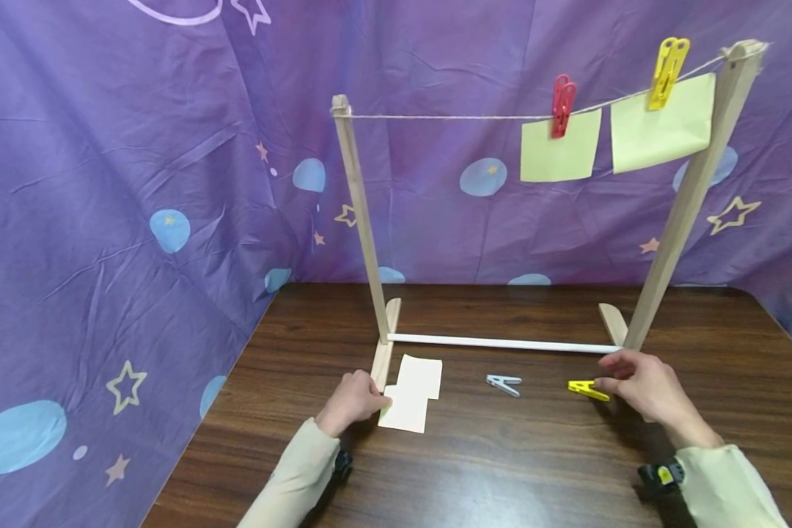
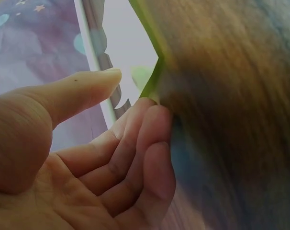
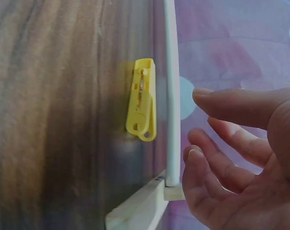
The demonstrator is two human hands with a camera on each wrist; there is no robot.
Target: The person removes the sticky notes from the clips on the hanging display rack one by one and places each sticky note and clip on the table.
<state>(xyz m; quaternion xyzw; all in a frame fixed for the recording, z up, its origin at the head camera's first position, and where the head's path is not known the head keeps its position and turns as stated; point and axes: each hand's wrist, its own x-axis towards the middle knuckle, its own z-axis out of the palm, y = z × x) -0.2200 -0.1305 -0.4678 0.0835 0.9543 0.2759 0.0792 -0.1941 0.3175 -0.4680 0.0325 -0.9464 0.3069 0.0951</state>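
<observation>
Pale sleeves (image 1: pixel 732 488) lie nearest. The left hand (image 1: pixel 353 402), thumb spread from fingers, is at the left edge of the near paper square (image 1: pixel 405 411); if the far paper square (image 1: pixel 421 374) overlaps it, lifting could drag both. The right hand (image 1: pixel 653 389), fingers parted, is just right of the yellow clothespin (image 1: pixel 577 386) on the tabletop (image 1: pixel 495 455); an off-centre grasp might skid it.

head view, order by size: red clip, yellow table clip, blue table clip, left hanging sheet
1. Left hanging sheet
2. Red clip
3. Yellow table clip and blue table clip: too alike to rank
</observation>
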